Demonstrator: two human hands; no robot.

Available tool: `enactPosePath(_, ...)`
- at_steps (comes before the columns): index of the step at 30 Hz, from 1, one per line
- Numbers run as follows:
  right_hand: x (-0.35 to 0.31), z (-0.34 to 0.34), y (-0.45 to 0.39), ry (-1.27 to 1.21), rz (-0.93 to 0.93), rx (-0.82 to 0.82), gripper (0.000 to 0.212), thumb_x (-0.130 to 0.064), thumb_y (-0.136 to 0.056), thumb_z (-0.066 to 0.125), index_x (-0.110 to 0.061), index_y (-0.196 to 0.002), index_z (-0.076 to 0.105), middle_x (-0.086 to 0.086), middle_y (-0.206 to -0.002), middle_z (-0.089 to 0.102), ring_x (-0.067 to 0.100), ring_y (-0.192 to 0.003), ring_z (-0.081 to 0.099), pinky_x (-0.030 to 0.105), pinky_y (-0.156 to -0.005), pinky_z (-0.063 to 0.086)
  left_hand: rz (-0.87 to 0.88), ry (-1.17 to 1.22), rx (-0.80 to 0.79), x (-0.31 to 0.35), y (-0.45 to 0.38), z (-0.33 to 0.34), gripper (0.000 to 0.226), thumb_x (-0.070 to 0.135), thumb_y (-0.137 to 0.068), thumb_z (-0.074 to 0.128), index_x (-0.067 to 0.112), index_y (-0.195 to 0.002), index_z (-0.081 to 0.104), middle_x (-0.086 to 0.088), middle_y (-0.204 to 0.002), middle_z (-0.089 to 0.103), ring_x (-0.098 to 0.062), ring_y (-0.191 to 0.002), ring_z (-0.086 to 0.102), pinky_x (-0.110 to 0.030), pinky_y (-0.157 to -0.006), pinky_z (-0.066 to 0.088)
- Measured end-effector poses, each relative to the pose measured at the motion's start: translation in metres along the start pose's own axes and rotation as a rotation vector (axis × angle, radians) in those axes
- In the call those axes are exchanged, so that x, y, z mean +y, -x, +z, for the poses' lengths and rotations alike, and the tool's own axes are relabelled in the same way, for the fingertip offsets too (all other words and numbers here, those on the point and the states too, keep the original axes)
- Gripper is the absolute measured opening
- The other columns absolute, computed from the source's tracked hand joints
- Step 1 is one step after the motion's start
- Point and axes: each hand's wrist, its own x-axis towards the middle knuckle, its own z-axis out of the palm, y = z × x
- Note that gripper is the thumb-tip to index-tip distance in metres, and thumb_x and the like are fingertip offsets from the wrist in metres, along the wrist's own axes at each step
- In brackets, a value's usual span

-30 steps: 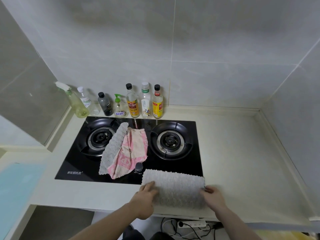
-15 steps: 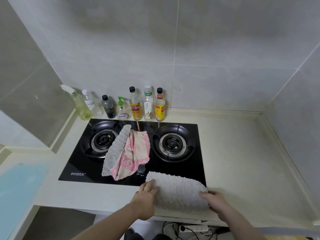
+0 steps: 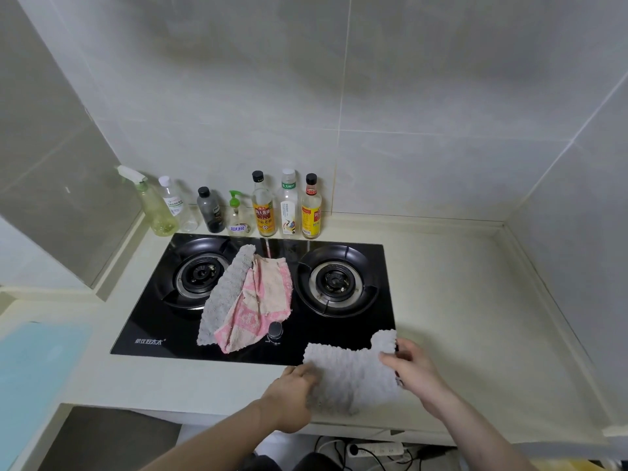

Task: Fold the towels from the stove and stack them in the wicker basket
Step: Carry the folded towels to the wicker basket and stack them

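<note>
A fluffy light grey towel (image 3: 350, 372) lies partly folded on the counter at the front right corner of the black stove (image 3: 163, 321). My left hand (image 3: 292, 392) grips its left edge. My right hand (image 3: 413, 370) holds its right side, where a corner sticks up. Between the two burners lie a second grey towel (image 3: 226, 294) and a pink and cream patterned towel (image 3: 263, 304), both crumpled. No wicker basket is in view.
Several bottles (image 3: 263, 205) and a spray bottle (image 3: 153, 202) line the back wall behind the stove. A stove knob (image 3: 274, 330) sits near the front edge. Cream counter (image 3: 458, 300) extends to the right. A light blue board (image 3: 30, 365) lies at the far left.
The grey towel went from a wide flat strip to a narrower, bunched shape. My right hand moved inward over it and one corner now stands up at the right.
</note>
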Motion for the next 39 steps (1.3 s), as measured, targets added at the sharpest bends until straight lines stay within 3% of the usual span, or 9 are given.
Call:
enactPosePath(10,0.003,0.077,-0.007,0.156,-0.15,-0.01,0.067,-0.005,-0.088,0.071,-0.032,-0.141,0.042,-0.015,-0.113,0.065,0.003,-0.057,0.065,0.022,-0.056,0.053,-0.05,0.146,0.092,-0.014,0.021,-0.002,0.06,0.017,-0.086,0.05,0.027,-0.145,0.048,0.009,-0.16,0.028,-0.021,-0.142,0.03,-0.029,-0.116,0.034)
enactPosePath(14,0.014,0.103,-0.011,0.32,-0.214,-0.017,0.07,-0.015,-0.085,0.072,-0.045,-0.139,0.037,-0.026,-0.117,0.061,0.009,-0.111,0.064,0.034,-0.097,0.054,-0.093,0.179,0.102,-0.022,0.025,-0.001,0.059,0.018,-0.084,0.054,0.03,-0.143,0.051,0.006,-0.16,0.029,-0.023,-0.142,0.034,-0.029,-0.115,0.033)
enactPosePath(16,0.016,0.112,-0.009,0.357,-0.22,-0.053,0.068,-0.017,-0.087,0.071,-0.047,-0.137,0.037,-0.03,-0.113,0.059,0.005,-0.115,0.057,0.033,-0.105,0.049,-0.111,0.194,0.098,-0.025,0.026,-0.002,0.059,0.02,-0.084,0.055,0.029,-0.142,0.051,0.005,-0.159,0.03,-0.022,-0.143,0.034,-0.029,-0.116,0.033)
enactPosePath(19,0.023,0.123,-0.01,0.401,-0.233,-0.098,0.063,-0.022,-0.087,0.074,-0.046,-0.133,0.04,-0.029,-0.11,0.058,-0.004,-0.106,0.058,0.025,-0.105,0.047,-0.12,0.217,0.096,-0.029,0.027,-0.004,0.059,0.019,-0.084,0.056,0.028,-0.142,0.052,0.005,-0.158,0.032,-0.02,-0.143,0.035,-0.028,-0.115,0.034)
enactPosePath(22,0.037,0.128,-0.015,0.4,-0.22,-0.135,0.067,-0.04,-0.075,0.073,-0.063,-0.127,0.039,-0.029,-0.121,0.058,0.004,-0.112,0.06,0.029,-0.1,0.052,-0.123,0.235,0.116,-0.032,0.025,-0.006,0.059,0.019,-0.082,0.054,0.026,-0.141,0.053,0.007,-0.155,0.035,-0.019,-0.14,0.038,-0.028,-0.112,0.038)
enactPosePath(27,0.045,0.118,-0.007,0.33,-0.239,-0.037,0.054,-0.001,-0.087,0.067,-0.041,-0.121,0.054,-0.01,-0.126,0.06,0.007,-0.097,0.067,0.015,-0.083,0.053,-0.058,0.222,0.146,-0.028,0.02,-0.007,0.061,0.016,-0.082,0.052,0.029,-0.142,0.05,0.011,-0.15,0.036,-0.017,-0.137,0.041,-0.029,-0.109,0.042)
enactPosePath(31,0.06,0.104,-0.004,0.324,-0.205,0.049,0.041,-0.018,-0.087,0.065,-0.046,-0.117,0.055,-0.014,-0.125,0.062,0.008,-0.097,0.068,0.028,-0.087,0.058,0.025,0.142,0.103,-0.021,0.01,-0.003,0.071,0.015,-0.087,0.05,0.027,-0.155,0.033,0.008,-0.162,0.022,-0.02,-0.145,0.029,-0.03,-0.117,0.034)
enactPosePath(34,0.067,0.1,-0.005,0.36,-0.174,0.025,0.049,-0.01,-0.088,0.064,-0.035,-0.129,0.056,-0.012,-0.126,0.06,0.004,-0.091,0.067,0.013,-0.071,0.053,0.068,0.036,0.014,-0.017,0.005,-0.003,0.075,0.018,-0.091,0.049,0.024,-0.16,0.021,0.001,-0.168,0.012,-0.026,-0.151,0.02,-0.032,-0.123,0.025)
enactPosePath(39,0.072,0.099,-0.013,0.348,-0.176,0.076,0.046,-0.011,-0.086,0.07,-0.043,-0.116,0.058,-0.006,-0.12,0.066,0.005,-0.087,0.07,0.021,-0.078,0.059,0.014,0.052,-0.062,-0.027,-0.012,0.0,0.07,0.033,-0.086,0.05,0.025,-0.154,0.034,0.0,-0.162,0.027,-0.025,-0.149,0.026,-0.035,-0.121,0.028)
